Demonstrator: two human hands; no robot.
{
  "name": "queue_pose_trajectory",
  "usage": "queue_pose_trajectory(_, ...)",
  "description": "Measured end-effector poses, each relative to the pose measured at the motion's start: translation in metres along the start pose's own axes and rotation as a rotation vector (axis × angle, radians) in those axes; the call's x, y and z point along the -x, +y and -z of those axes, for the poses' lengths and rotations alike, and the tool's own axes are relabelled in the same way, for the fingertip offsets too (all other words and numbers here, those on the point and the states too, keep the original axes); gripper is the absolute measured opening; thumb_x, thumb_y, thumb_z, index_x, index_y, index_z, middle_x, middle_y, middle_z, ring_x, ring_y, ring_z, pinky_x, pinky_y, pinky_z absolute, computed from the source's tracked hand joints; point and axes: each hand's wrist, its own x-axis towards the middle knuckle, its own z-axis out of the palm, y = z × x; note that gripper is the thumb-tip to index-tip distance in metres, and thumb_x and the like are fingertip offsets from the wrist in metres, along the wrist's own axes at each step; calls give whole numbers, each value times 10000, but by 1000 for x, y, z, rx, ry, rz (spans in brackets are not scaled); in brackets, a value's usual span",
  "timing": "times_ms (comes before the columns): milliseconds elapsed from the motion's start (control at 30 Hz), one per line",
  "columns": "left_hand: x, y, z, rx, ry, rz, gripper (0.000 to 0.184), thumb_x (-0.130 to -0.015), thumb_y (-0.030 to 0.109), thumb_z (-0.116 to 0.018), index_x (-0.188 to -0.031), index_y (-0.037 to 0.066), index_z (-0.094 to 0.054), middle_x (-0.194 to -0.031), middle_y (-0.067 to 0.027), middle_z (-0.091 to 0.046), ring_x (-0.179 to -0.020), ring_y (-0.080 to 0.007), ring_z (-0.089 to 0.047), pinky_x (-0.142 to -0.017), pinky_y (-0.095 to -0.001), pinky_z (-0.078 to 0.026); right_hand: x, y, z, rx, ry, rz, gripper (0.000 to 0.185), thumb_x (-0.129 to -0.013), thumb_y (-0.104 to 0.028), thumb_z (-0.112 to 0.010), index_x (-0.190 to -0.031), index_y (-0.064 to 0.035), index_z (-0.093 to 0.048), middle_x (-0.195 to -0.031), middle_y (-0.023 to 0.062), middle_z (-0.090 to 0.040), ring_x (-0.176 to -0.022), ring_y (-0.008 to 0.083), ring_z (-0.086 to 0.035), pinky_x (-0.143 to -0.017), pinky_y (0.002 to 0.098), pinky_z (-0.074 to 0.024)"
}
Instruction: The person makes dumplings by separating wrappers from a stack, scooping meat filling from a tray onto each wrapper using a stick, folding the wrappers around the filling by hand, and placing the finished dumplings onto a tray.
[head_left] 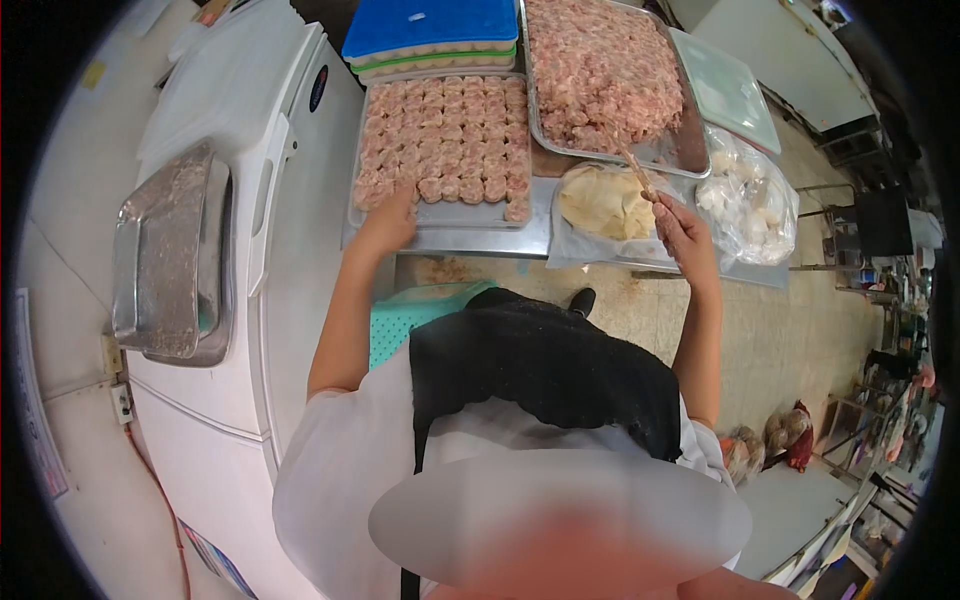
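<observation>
My left hand (392,218) is at the front left of a tray (440,213) of meat dumplings (445,130) set in close rows. Its fingers are closed on a dumpling in the front row, which they partly hide. In my right hand (684,238) is a thin stick-like spreading tool (637,171) smeared with meat, its tip over the near edge of the filling. That ground meat filling (600,75) is heaped in a large metal tray (690,150). Just left of my right hand, a stack of round yellowish wrappers (605,202) lies on plastic.
Lidded boxes, blue (430,30) and green, stand behind the dumplings. A plastic bag of white lumps (745,200) and a pale lidded container (725,90) are at right. Metal pans (165,260) rest on the white freezer (200,390) at left. A turquoise basket (400,320) sits below the table.
</observation>
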Motion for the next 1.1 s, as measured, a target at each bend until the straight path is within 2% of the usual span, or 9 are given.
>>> queue_pose_trajectory(133,-3,15,9,29,-144,-32,617,-833,101,-453,-1427,40,-297,-1182,-280,-565,-1070,-437,-549,-942,-441,-428,1,-1,-3,-20,5,5,297,-954,-207,-572,-1175,-21,-638,-660,-84,-417,-563,20,-341,-492,192,-262)
queue_pose_trajectory(233,-10,18,0,134,-163,-51,620,-852,123,-470,-1440,44,-290,-1381,-239,-443,-1265,-383,-441,-1066,-408,-341,1,-3,-9,0,15,14,288,-953,-202,-573,-1158,-14,-645,-669,-80,-428,-572,25,-347,-501,189,-269)
queue_pose_trajectory(333,-9,8,-3,107,-10,-199,635,-811,91,-508,-1420,66,-330,-1248,-267,-530,-1096,-411,-535,-959,-426,-421,-1,0,-13,-17,24,5,288,-952,-200,-575,-1154,-8,-645,-673,-81,-430,-577,25,-347,-504,187,-268)
queue_pose_trajectory(433,12,25,33,229,-38,-78,646,-809,105,-530,-1422,65,-331,-1236,-236,-542,-1096,-396,-534,-949,-439,-424,1,-6,-16,-26,27,19,292,-952,-202,-575,-1157,-4,-642,-671,-86,-421,-572,22,-338,-499,190,-261)
queue_pose_trajectory(533,10,-13,39,12,256,114,687,-788,130,-614,-1420,85,-350,-1176,-192,-572,-1053,-361,-561,-909,-442,-440,4,-13,-17,-36,13,-6,300,-952,-207,-577,-1164,-3,-637,-663,-91,-411,-565,20,-326,-493,193,-251)
queue_pose_trajectory(633,25,-10,61,-382,222,282,818,-706,204,-747,-1425,131,-366,-1204,-162,-582,-1112,-344,-542,-915,-427,-443,2,-24,-21,-19,-9,-23,318,-951,-222,-583,-1175,-2,-630,-663,-90,-415,-567,19,-327,-494,194,-253)
queue_pose_trajectory(900,-2,-60,48,-321,331,41,796,-696,174,-763,-1400,123,-394,-1031,-140,-613,-1001,-341,-567,-818,-427,-471,-22,-32,-46,82,-64,29,375,-946,-264,-592,-1177,30,-614,-734,-46,-491,-648,43,-421,-564,201,-370)
queue_pose_trajectory(1000,-2,-66,48,-333,283,35,790,-709,166,-753,-1406,120,-384,-1065,-140,-601,-1008,-344,-568,-819,-429,-471,-27,-35,-52,202,-115,48,361,-940,-241,-588,-1187,22,-607,-795,21,-602,-716,107,-542,-657,246,-447)
queue_pose_trajectory(1100,-1,-71,47,-215,178,66,776,-721,140,-735,-1408,109,-375,-1137,-156,-567,-1019,-353,-559,-844,-434,-462,-37,-28,-72,398,-199,386,346,-928,-216,-586,-1192,7,-603,-972,118,-677,-892,208,-629,-801,303,-475)
